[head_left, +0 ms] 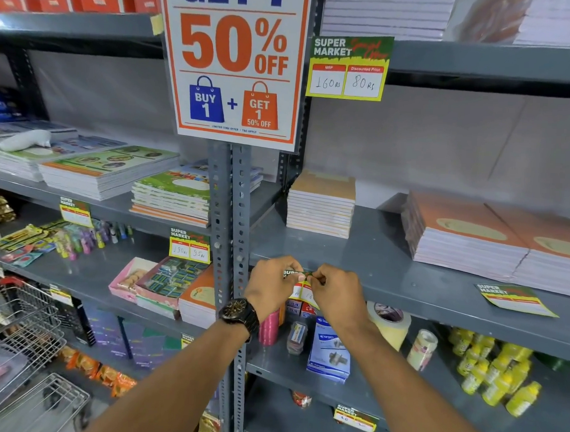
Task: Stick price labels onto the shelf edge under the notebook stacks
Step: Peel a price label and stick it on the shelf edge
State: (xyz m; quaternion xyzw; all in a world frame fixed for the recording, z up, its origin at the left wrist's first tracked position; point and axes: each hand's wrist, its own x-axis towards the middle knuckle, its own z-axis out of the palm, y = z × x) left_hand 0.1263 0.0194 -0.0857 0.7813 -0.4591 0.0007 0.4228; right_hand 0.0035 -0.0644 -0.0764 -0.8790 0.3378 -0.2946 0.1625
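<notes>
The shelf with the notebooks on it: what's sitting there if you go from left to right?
White bottle → green-covered notebook stack → cartoon-covered stack → grey post → tan stack → big orange stacks → loose price label.

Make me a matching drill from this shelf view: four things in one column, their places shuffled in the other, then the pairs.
Things
1. price label being stuck on
2. loose price label
3. wristwatch
4. roll of tape

Places
A. lying flat on the shelf in front of the brown notebook stacks
B. on the left wrist
C. at the shelf edge, pinched by the left hand and right hand
D. on the shelf below, right of the hands

Pairs: 1-C, 2-A, 3-B, 4-D
</notes>
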